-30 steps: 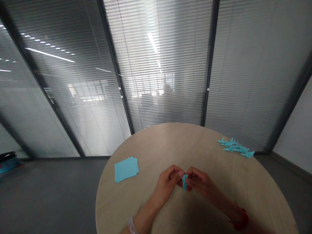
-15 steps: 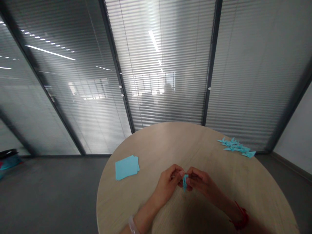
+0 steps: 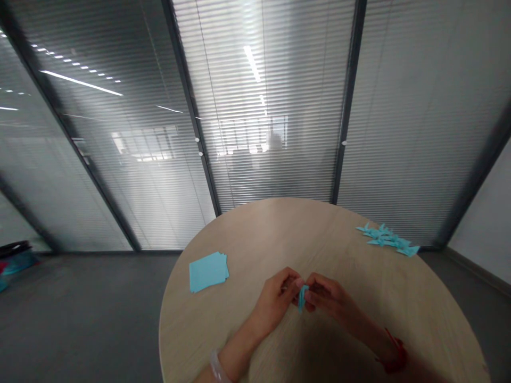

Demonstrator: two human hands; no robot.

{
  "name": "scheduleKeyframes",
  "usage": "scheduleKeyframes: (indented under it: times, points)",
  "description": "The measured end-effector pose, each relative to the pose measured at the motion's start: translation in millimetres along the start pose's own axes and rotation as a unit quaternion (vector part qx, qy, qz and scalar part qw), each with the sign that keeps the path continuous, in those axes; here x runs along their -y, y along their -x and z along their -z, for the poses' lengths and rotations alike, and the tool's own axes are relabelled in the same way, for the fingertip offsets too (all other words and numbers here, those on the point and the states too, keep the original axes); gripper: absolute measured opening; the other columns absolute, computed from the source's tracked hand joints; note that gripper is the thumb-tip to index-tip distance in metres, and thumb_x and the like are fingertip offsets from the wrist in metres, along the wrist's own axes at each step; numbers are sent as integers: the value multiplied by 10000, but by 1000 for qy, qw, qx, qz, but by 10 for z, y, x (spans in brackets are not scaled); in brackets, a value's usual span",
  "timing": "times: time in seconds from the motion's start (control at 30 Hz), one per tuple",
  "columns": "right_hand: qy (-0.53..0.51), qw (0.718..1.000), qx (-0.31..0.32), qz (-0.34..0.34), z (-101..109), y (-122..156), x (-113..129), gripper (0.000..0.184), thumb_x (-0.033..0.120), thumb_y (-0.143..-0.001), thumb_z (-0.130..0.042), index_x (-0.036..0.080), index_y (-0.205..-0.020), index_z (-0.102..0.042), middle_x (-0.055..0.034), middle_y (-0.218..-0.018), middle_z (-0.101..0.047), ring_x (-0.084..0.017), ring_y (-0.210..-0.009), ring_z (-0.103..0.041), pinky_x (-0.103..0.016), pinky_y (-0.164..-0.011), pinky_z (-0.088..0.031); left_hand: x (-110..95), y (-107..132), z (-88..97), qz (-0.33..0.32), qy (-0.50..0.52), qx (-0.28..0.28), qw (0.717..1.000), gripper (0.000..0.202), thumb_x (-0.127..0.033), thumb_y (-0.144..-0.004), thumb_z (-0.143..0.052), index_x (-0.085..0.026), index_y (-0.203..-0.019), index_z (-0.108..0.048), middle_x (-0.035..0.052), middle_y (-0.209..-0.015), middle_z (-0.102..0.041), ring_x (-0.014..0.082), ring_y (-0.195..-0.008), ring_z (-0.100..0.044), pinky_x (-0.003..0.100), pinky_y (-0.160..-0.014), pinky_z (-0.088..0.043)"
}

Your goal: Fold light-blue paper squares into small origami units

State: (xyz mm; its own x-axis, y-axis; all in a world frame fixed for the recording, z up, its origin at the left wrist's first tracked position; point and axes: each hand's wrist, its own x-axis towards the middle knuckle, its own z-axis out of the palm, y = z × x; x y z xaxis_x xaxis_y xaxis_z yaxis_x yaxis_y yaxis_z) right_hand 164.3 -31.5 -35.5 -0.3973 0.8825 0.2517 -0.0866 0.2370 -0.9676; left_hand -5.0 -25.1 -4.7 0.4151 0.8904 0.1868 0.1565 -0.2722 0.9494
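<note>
Narrow folded turquoise paper, edge-on, handheld

Office, it seems: dark-framed glass wall with grey slatted blinds at twelve o'clock, round pale-wood table at six.

One left hand, one right hand, that makes two, one folded paper, one stack of sheets, one pile of folded pieces, too tangled to count, one red wristband, one pale bracelet, one round desk
</note>
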Motion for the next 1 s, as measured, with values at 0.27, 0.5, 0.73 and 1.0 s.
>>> scheduleKeyframes:
  times: [0.27,0.5,0.73,1.0]
  points:
    - [20,1000,0,1,1,10,14,362,541,-807,-609,189,-751,-543,4,-642,-573,-135,-590,-522,-264,-577,-404,27,9,3,5,-9,4,1000,310,-467,-874,-489,-168,-807,-541,19,-680,-608,145,-615,-574,259,-588,-465]
    - [13,1000,-1,-1,6,5,-13,359,538,-802,-619,189,-752,-549,5,-640,-577,-135,-584,-529,-266,-569,-412,17,7,-1,5,-11,7,1000,311,-478,-873,-489,-180,-791,-525,-3,-642,-574,136,-595,-549,244,-565,-441]
    - [19,1000,0,1,12,8,-25,353,528,-814,-610,185,-758,-550,6,-639,-578,-134,-584,-533,-264,-575,-410,15,8,3,3,-14,12,1000,309,-472,-884,-474,-176,-804,-513,-1,-656,-571,134,-598,-546,247,-572,-438]
    - [1,1000,-2,-1,-5,3,-18,369,545,-794,-625,189,-746,-542,9,-640,-568,-133,-580,-517,-261,-558,-401,10,11,4,7,-2,19,1000,322,-495,-875,-480,-182,-807,-514,-1,-662,-574,133,-602,-547,242,-571,-438]
